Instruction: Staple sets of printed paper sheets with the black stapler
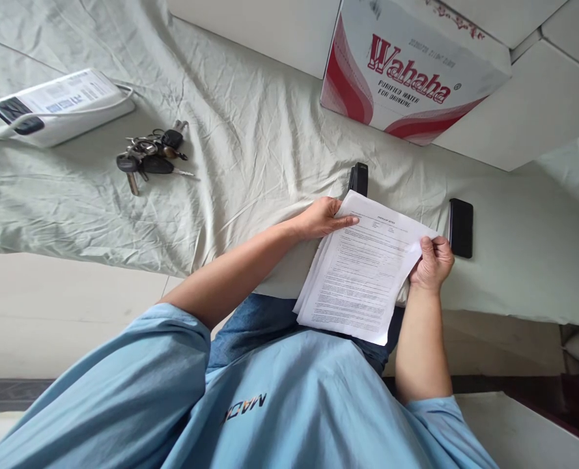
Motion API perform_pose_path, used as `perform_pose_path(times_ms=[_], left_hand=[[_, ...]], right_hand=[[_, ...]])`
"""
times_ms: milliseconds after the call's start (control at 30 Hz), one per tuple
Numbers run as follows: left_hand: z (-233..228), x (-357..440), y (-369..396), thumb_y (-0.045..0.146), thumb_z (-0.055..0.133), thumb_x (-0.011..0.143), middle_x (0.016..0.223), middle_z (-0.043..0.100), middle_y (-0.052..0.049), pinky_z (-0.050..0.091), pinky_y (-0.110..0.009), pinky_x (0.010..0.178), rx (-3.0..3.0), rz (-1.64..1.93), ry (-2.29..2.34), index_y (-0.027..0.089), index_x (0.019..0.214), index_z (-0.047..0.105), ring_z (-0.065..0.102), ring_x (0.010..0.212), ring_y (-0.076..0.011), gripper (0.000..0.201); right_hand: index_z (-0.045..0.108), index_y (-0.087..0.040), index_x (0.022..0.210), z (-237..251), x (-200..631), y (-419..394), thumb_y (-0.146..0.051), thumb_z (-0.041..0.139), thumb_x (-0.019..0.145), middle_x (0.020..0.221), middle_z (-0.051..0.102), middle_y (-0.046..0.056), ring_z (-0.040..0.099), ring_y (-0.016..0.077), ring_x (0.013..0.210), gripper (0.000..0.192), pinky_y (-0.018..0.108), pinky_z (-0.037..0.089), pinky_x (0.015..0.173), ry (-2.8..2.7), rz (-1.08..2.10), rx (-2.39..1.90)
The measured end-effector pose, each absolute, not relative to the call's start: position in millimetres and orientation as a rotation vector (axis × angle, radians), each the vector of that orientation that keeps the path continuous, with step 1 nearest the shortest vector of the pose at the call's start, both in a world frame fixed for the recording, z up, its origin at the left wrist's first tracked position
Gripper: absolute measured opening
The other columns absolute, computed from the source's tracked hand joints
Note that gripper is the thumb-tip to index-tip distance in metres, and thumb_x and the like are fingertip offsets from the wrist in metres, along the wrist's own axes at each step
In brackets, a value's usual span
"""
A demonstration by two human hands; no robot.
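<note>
Several printed sheets of paper (360, 273) are held between my two hands, over the cloth's front edge and my lap. My left hand (322, 218) grips their upper left corner, thumb on top and the other fingers underneath. At the upper right corner, my right hand (432, 260) pinches the sheets between thumb and curled fingers. The lower left edges fan out slightly. Just beyond the top edge of the paper lies a black stapler-like object (359, 177), its near end covered by the sheets. A black phone (461, 228) lies flat to the right of my right hand.
A pale green cloth (250, 143) with wrinkles covers the surface. Keys (155, 153) and a white box-shaped device (64, 107) with a cable lie at the left. A red and white Wahaha water carton (406, 71) stands at the back, beside white boxes (548, 98).
</note>
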State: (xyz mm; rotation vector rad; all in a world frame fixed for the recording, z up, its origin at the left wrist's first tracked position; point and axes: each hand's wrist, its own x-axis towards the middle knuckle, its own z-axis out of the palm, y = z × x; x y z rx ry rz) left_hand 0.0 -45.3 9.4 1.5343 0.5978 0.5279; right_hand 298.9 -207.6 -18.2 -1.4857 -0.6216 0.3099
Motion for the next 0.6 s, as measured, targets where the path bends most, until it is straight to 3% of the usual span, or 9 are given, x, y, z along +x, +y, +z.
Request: perform_pose_path(times_ms=[133,300,367,467,600], left_hand=[[7,-2,-43,0.057,0.085,0.101,0.107,0.091,-0.013,0.068,-0.034,0.087,1.42,0.492,0.543,0.012,0.111,0.085,0.085,0.097,-0.0235,0.047],[3,0,-43,0.076,0.092,0.09,0.101,0.09,-0.01,0.066,-0.033,0.086,1.247,0.635,0.472,0.014,0.101,0.085,0.081,0.09,-0.0207,0.063],[0,3,-44,0.081,0.093,0.087,0.094,0.088,-0.009,0.064,-0.033,0.082,1.157,0.697,0.465,0.015,0.095,0.084,0.08,0.085,-0.0193,0.066],[-5,9,-44,0.079,0.097,0.084,0.093,0.087,-0.008,0.064,-0.033,0.083,0.975,0.774,0.46,0.016,0.097,0.084,0.081,0.084,-0.0192,0.066],[-11,16,-43,0.074,0.104,0.079,0.095,0.089,-0.008,0.067,-0.037,0.095,0.76,0.862,0.455,0.016,0.104,0.086,0.086,0.093,-0.0228,0.066]], right_hand=[[0.078,-0.026,0.107,-15,295,-207,-0.074,0.103,0.07,0.094,0.072,-0.003,0.074,0.0201,0.095,0.065,0.041,0.063,0.104,-0.658,0.342,-1.425],[0.081,-0.028,0.112,3,292,-239,-0.075,0.101,0.078,0.116,0.084,0.005,0.08,0.0288,0.121,0.061,0.051,0.061,0.121,-0.741,0.597,-1.472],[0.082,-0.031,0.128,13,292,-266,-0.074,0.103,0.075,0.129,0.087,0.009,0.079,0.0341,0.133,0.071,0.055,0.06,0.124,-0.775,0.773,-1.532],[0.079,-0.031,0.145,21,287,-312,-0.073,0.108,0.069,0.133,0.089,0.013,0.078,0.0419,0.142,0.092,0.06,0.06,0.126,-0.72,1.036,-1.593],[0.081,-0.029,0.142,12,256,-358,-0.069,0.113,0.06,0.132,0.09,0.015,0.079,0.0455,0.14,0.096,0.071,0.058,0.128,-0.517,1.015,-1.571]])
